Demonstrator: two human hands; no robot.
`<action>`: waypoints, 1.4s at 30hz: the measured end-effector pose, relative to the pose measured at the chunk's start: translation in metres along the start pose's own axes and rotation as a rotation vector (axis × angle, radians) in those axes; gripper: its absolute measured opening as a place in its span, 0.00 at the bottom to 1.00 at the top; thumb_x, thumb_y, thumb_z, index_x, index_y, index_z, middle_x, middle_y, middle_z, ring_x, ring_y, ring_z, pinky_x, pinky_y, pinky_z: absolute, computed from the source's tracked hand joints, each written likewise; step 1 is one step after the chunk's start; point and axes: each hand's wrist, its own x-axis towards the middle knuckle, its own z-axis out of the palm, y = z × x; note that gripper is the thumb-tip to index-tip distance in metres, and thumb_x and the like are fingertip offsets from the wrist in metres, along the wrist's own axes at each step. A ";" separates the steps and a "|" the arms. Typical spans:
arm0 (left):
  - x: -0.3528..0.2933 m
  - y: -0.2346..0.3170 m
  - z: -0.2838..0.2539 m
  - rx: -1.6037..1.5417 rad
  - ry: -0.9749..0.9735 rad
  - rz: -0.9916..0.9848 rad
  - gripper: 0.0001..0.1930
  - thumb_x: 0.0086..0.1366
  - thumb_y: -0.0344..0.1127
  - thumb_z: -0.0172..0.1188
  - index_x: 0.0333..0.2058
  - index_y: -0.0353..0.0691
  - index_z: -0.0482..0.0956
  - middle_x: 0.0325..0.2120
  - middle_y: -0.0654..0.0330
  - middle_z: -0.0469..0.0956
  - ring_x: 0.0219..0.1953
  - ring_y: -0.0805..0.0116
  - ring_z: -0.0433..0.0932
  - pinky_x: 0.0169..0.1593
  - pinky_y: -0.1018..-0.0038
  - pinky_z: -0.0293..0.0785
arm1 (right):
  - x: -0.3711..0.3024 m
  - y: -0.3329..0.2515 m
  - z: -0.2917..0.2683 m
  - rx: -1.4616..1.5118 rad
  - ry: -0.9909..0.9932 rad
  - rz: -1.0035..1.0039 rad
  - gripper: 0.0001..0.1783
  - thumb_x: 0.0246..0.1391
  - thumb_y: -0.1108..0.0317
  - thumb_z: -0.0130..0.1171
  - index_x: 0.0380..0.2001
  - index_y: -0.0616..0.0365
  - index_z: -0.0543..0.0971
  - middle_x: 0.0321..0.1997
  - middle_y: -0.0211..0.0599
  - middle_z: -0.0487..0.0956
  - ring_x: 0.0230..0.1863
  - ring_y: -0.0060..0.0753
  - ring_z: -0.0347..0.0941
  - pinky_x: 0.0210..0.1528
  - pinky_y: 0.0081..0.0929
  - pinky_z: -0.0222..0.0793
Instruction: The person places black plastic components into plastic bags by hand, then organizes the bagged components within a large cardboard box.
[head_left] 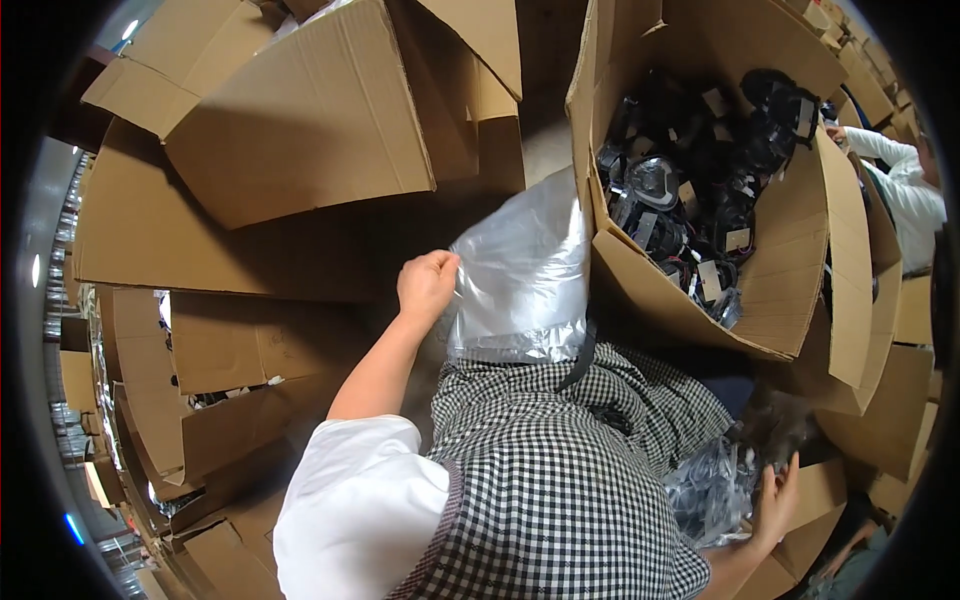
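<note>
My left hand point(427, 285) is closed on the upper left edge of a clear plastic bag point(520, 280), which hangs flat in front of my checked apron. Down at the lower right, my right hand point(772, 510) reaches beside a heap of clear plastic-wrapped items point(712, 490). Its fingers look apart, with the tips up next to the plastic; a firm hold on anything does not show. Ahead to the right stands a large open cardboard box point(700, 310) holding many black parts point(655, 185) with wires and pale labels, some in clear wrapping.
Large open cardboard boxes point(300, 120) crowd the left side, their flaps sticking out. Another carton point(810, 500) lies by my right hand. At the far right a person in a white sleeve point(885, 150) reaches towards the large box. More cartons point(75, 380) line the left rim.
</note>
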 end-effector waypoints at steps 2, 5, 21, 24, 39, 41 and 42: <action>0.003 -0.013 -0.007 0.008 0.230 0.001 0.12 0.59 0.43 0.59 0.33 0.41 0.83 0.24 0.48 0.79 0.28 0.55 0.81 0.32 0.66 0.75 | 0.017 -0.060 0.008 -0.034 -0.030 -0.164 0.27 0.56 0.69 0.57 0.58 0.65 0.67 0.51 0.53 0.75 0.50 0.50 0.72 0.54 0.34 0.65; -0.001 -0.018 -0.044 -0.368 0.406 -0.045 0.10 0.62 0.36 0.58 0.30 0.34 0.82 0.22 0.55 0.80 0.24 0.68 0.78 0.31 0.74 0.72 | 0.028 -0.137 0.026 -0.081 0.042 -0.432 0.24 0.54 0.70 0.59 0.54 0.63 0.71 0.50 0.51 0.75 0.50 0.52 0.73 0.51 0.35 0.68; -0.101 0.100 -0.100 -2.024 -0.377 -0.208 0.12 0.70 0.46 0.48 0.34 0.43 0.67 0.28 0.63 0.75 0.33 0.68 0.76 0.40 0.69 0.73 | 0.058 -0.290 0.151 0.136 -0.051 -0.786 0.09 0.53 0.67 0.53 0.23 0.59 0.77 0.26 0.45 0.78 0.26 0.49 0.75 0.28 0.41 0.71; -0.084 0.084 -0.113 -1.793 -0.426 -0.189 0.12 0.71 0.46 0.45 0.32 0.45 0.65 0.20 0.68 0.65 0.19 0.79 0.65 0.21 0.81 0.64 | 0.081 -0.256 0.156 -0.276 -0.535 -0.651 0.15 0.49 0.60 0.60 0.32 0.62 0.78 0.32 0.47 0.79 0.33 0.51 0.77 0.37 0.45 0.73; 0.006 0.043 0.011 0.296 -0.316 -0.297 0.12 0.52 0.32 0.58 0.37 0.47 0.81 0.37 0.52 0.81 0.44 0.53 0.79 0.47 0.62 0.74 | 0.088 -0.262 0.256 0.488 -0.699 -0.435 0.38 0.47 0.57 0.65 0.58 0.64 0.65 0.54 0.48 0.70 0.53 0.39 0.69 0.57 0.35 0.64; 0.014 0.037 0.029 0.308 -0.227 -0.249 0.10 0.54 0.34 0.56 0.36 0.47 0.81 0.37 0.54 0.81 0.43 0.53 0.79 0.44 0.59 0.76 | 0.089 -0.285 0.269 0.224 -0.388 -0.531 0.45 0.46 0.54 0.65 0.62 0.63 0.57 0.61 0.55 0.63 0.60 0.53 0.63 0.60 0.44 0.61; 0.023 0.037 0.037 0.258 -0.269 -0.329 0.12 0.54 0.35 0.56 0.39 0.48 0.80 0.41 0.53 0.79 0.45 0.53 0.78 0.46 0.59 0.75 | 0.084 -0.305 0.273 0.173 -0.287 -0.556 0.49 0.46 0.53 0.64 0.65 0.62 0.53 0.64 0.58 0.59 0.62 0.60 0.58 0.61 0.48 0.59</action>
